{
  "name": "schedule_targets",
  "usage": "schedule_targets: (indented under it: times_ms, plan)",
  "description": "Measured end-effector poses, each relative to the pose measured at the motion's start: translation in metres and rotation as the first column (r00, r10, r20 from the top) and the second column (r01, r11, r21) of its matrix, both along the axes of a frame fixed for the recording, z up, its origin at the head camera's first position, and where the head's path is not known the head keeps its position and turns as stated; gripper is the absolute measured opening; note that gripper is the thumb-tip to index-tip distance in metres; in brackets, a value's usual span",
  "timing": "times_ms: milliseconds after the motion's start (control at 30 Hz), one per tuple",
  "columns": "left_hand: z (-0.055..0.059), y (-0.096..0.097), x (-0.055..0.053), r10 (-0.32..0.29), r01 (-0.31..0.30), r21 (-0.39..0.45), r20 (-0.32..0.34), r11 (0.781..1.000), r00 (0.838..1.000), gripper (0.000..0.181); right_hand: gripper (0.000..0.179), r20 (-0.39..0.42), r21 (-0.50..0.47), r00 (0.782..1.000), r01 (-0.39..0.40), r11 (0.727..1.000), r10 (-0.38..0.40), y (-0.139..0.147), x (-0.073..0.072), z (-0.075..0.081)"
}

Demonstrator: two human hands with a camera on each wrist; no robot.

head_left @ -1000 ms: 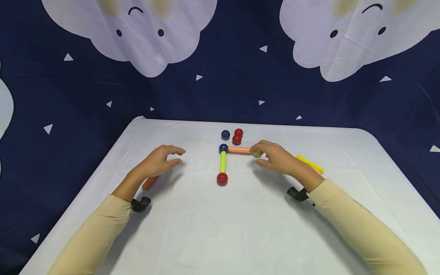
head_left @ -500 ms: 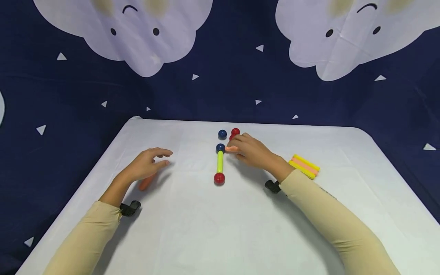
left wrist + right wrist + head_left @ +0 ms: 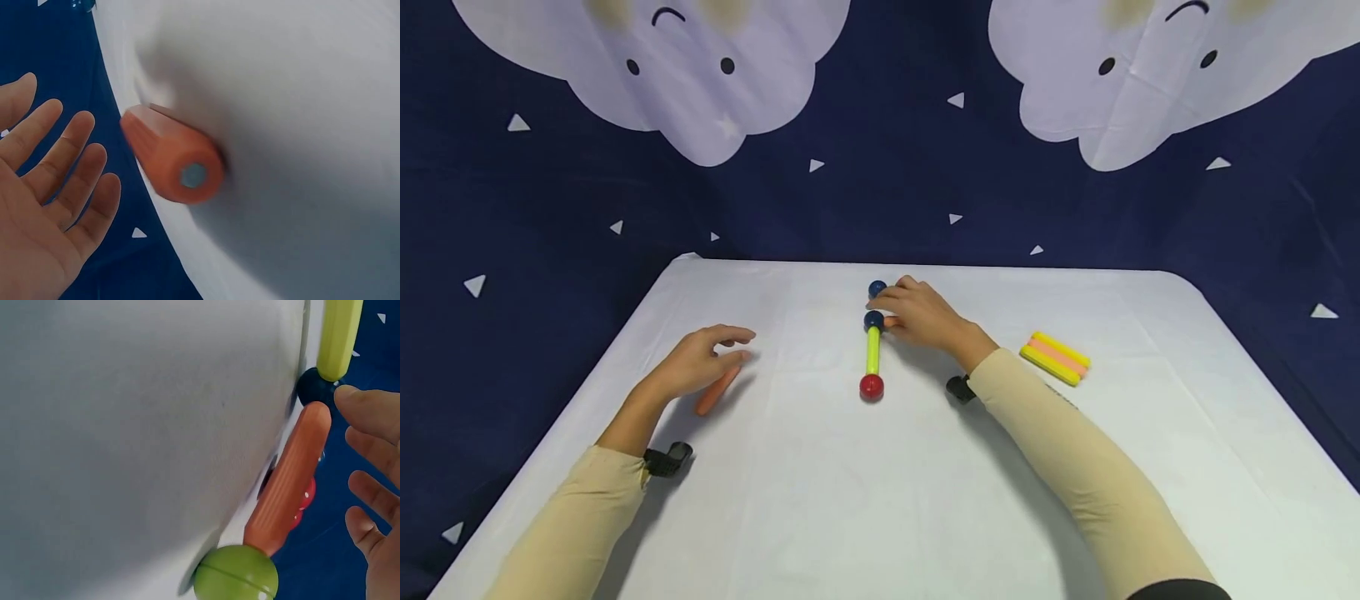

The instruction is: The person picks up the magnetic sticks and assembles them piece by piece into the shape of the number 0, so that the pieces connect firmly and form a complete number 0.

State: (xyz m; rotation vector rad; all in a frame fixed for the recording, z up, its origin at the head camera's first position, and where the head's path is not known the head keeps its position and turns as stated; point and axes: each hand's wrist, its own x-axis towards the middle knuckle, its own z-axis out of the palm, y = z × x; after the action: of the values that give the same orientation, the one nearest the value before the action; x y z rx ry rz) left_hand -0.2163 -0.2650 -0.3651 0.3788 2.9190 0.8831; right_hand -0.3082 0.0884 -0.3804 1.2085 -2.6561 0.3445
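The left hand (image 3: 692, 365) is relaxed, fingers spread, near a loose orange stick (image 3: 717, 392) on the white table (image 3: 850, 500). The right hand (image 3: 920, 317) holds its fingers apart beside a blue ball (image 3: 874, 321) (contact cannot be confirmed). From that ball, a yellow stick (image 3: 873, 350) extends to a red ball (image 3: 872, 387); a salmon rod (image 3: 289, 481) extends to a green ball (image 3: 236, 575).

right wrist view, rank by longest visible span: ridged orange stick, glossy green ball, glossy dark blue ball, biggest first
1. Orange stick
2. Green ball, cut off at the bottom edge
3. Dark blue ball, partly covered
Nearness may inflate the green ball.
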Motion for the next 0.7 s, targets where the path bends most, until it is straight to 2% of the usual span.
schedule_targets:
  times_ms: [167,333,567,700]
  plan:
    - [-0.004,-0.005,0.001,0.023,-0.023,-0.006,0.02,1.0,1.0,0.04,0.038,0.037,0.061,0.999,0.021,0.998,-0.023,-0.01,-0.003,-0.002]
    - [-0.006,-0.011,0.001,0.06,-0.058,-0.062,0.029,0.996,0.998,0.043,0.037,0.068,0.11,0.996,0.047,0.993,-0.055,-0.016,-0.005,-0.006]
    - [-0.009,-0.017,0.001,0.076,-0.07,-0.102,0.058,0.992,0.995,0.045,0.031,0.02,0.059,0.999,0.047,0.997,-0.048,-0.02,-0.012,-0.009]
    - [-0.01,-0.019,0.0,0.07,-0.053,-0.154,0.104,0.987,0.992,0.046,0.03,0.037,0.052,0.997,0.062,0.997,-0.063,-0.021,-0.014,-0.008]
